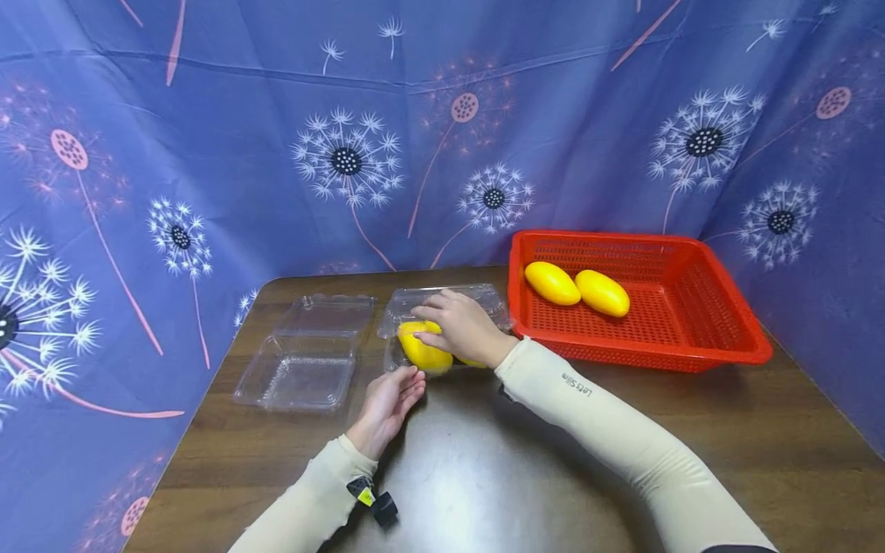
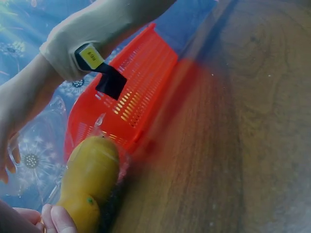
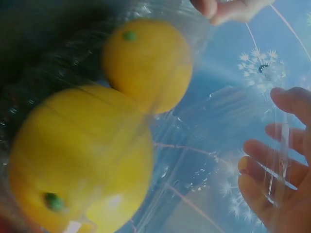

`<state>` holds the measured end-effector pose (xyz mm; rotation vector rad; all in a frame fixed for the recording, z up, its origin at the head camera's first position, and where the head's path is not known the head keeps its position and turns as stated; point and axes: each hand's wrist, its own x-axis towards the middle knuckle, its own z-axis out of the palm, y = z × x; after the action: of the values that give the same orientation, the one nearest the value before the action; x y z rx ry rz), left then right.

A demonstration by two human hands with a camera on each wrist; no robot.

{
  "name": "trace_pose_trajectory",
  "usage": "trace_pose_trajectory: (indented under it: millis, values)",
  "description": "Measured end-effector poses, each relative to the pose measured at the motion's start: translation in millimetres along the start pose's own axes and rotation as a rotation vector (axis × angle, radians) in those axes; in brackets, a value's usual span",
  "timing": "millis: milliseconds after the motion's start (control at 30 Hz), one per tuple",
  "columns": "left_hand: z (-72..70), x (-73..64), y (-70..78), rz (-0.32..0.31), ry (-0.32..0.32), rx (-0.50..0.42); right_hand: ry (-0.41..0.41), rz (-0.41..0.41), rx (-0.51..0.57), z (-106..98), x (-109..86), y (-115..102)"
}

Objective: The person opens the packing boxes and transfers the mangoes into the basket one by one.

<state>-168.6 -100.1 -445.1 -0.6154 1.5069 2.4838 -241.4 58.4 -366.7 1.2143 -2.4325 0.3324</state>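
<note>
A transparent plastic clamshell box (image 1: 491, 298) lies at the middle of the table with its lid raised at the back. Inside it are two yellow mangoes, one on the left (image 1: 422, 349) and one on the right (image 1: 472, 362), the latter partly hidden by the right hand. At the box's front left corner my left hand (image 1: 389, 403) pinches the edge between thumb and fingers. My right hand (image 1: 459, 324) reaches over the box; in the right wrist view its spread, loosely bent fingers (image 3: 255, 189) lie behind the see-through lid (image 3: 223, 107).
A red perforated basket (image 1: 719, 307) stands on the right, holding two more mangoes, one left (image 1: 551, 283) and one right (image 1: 603, 293). Another transparent clamshell box (image 1: 304, 376) lies open on the left. A blue dandelion-print cloth (image 1: 429, 138) hangs behind the wooden table (image 1: 553, 476).
</note>
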Motion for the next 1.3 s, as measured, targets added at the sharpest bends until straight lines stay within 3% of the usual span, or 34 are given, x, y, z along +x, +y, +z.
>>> trace_pose_trajectory:
  millis: [133, 767, 1300]
  values:
    - [-2.0, -1.5, -1.4, -0.018, 0.011, 0.001, -0.009, -0.031, -0.023, 1.7, -6.9, -1.2]
    - [-9.2, -1.7, 1.6, -0.016, 0.003, 0.07, 0.012, 0.012, -0.068, -11.0, -26.1, 9.5]
    - [-15.9, 0.2, 6.9, 0.011, 0.04, 0.051, 0.01, 0.011, -0.072, -17.5, -31.8, 19.6]
